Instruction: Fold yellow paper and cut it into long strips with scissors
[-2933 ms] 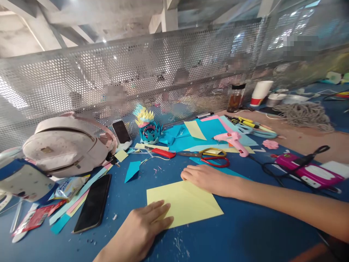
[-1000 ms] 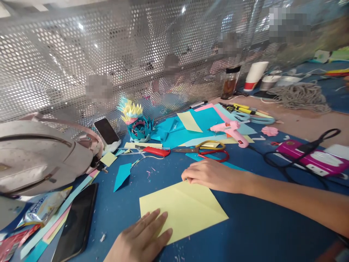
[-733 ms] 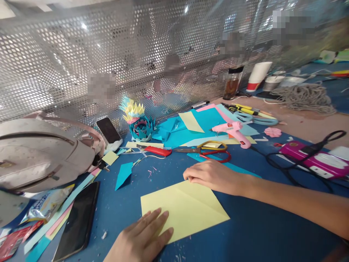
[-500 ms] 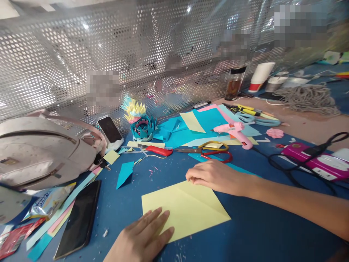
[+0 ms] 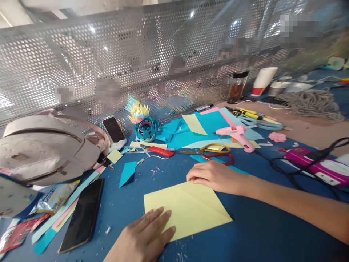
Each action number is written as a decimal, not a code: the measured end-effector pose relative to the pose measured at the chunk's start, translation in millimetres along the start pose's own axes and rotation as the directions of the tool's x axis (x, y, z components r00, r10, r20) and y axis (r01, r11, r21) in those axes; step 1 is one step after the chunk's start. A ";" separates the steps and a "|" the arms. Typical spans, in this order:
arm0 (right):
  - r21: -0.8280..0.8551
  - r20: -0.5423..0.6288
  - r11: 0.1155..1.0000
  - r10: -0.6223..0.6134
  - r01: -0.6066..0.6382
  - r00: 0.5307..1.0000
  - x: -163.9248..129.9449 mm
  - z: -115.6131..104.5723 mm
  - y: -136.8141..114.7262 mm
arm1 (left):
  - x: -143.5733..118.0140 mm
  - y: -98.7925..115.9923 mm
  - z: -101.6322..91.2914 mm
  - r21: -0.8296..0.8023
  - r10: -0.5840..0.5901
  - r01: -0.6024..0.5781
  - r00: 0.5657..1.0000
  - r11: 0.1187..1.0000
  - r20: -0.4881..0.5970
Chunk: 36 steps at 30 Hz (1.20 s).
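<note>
Blue tabletop [image 5: 259, 236]: scuffed with pale scratches and dotted with paper crumbs; it runs back to the screen.
Yellow sheet [image 5: 191, 211]: flat on the tabletop in front of the person, a slanting crease line toward its right side.
Left hand [image 5: 143, 233]: laid on the sheet's near-left part, fingers extended and slightly apart, not clamped.
Right hand [image 5: 211, 176]: at the sheet's far edge, fingers curled together; whether they pinch the paper cannot be told.
Beyond the sheet: scissors [image 5: 188, 151], a red cutter [image 5: 162, 151] and a pink glue gun [image 5: 236, 133], near blue paper [image 5: 215, 122] and a pointed folded-paper piece [image 5: 146, 129].
Left side: a pale backpack [image 5: 49, 145], with a dark phone [image 5: 83, 214] lying nearer the person.
Brown surface [image 5: 313, 134]: adjoins the blue at right, bearing grey cord [image 5: 316, 103] and a white-and-red cup [image 5: 264, 82].
Perforated metal screen [image 5: 81, 58]: stands behind everything, blurred shapes and bright lights showing through its holes.
</note>
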State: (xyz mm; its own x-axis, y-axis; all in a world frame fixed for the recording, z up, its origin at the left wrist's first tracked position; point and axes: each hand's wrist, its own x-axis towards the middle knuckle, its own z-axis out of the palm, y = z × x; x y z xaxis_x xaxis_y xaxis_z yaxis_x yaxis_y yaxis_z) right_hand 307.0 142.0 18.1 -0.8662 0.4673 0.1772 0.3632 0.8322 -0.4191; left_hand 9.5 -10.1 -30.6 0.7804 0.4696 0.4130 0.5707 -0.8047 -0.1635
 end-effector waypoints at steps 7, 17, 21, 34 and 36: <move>0.058 0.040 0.998 -0.004 0.002 0.999 0.3 -4.8 0.3 | 18.4 1.2 -25.9 -0.003 -0.006 0.007 0.995 1.000 0.100; -0.059 -0.326 0.976 -0.215 0.208 0.920 -1.5 -5.3 -7.6 | 17.3 7.5 -32.2 0.022 -0.027 0.025 0.994 0.999 0.109; 0.050 -0.287 0.997 -0.041 0.058 0.957 -0.6 1.9 -6.4 | 14.3 9.3 -34.1 -0.058 -0.093 0.101 0.987 0.993 0.134; 0.595 0.133 0.795 0.045 -0.117 0.990 2.6 2.4 -45.0 | 19.4 -3.8 -62.2 -0.036 0.117 -0.118 0.993 0.992 -0.029; 0.718 0.226 0.667 0.047 -0.199 0.973 5.4 1.2 -50.1 | 25.8 -5.2 -67.0 -0.004 0.169 -0.170 0.985 0.986 -0.029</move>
State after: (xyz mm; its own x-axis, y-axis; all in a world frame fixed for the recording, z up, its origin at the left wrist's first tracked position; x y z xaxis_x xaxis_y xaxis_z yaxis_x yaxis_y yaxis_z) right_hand 283.7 102.5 38.9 -0.9034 0.4260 -0.0484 0.1678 0.2474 -0.9543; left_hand 9.6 -18.1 40.9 0.8579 0.3157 0.4054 0.4291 -0.8741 -0.2274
